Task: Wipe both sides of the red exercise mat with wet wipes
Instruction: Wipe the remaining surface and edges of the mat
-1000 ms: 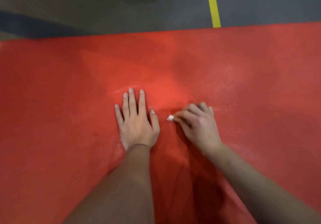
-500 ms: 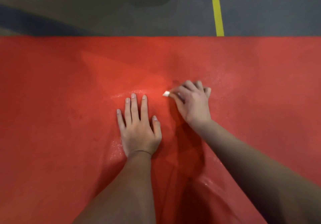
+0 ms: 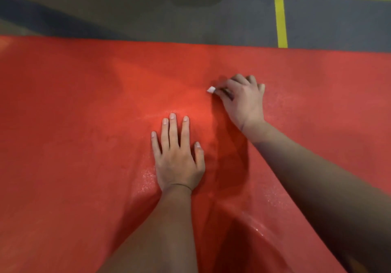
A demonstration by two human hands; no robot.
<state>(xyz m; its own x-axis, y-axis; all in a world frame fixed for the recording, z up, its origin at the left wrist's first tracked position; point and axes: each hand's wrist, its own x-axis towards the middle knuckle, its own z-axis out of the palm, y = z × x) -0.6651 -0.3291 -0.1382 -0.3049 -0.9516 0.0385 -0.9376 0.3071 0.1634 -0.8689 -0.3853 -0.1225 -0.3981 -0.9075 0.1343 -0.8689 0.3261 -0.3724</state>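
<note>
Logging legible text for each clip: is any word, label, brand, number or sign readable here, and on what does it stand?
None: no text can be read anywhere in this view.
The red mat shows no print or logo.
The white wipe pinched in the right hand shows no marking.
The yellow lines on the grey floor are plain stripes, not characters.
The left hand, flat on the mat, covers no visible label.

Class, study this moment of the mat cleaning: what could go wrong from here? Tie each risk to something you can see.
1. Only a corner of the white wet wipe shows from the curled fingers of the right hand; so small a wad may leave patches of the red exercise mat unwiped.
2. The left hand presses flat where the mat glistens, so it could slip or smear the surface.
</note>
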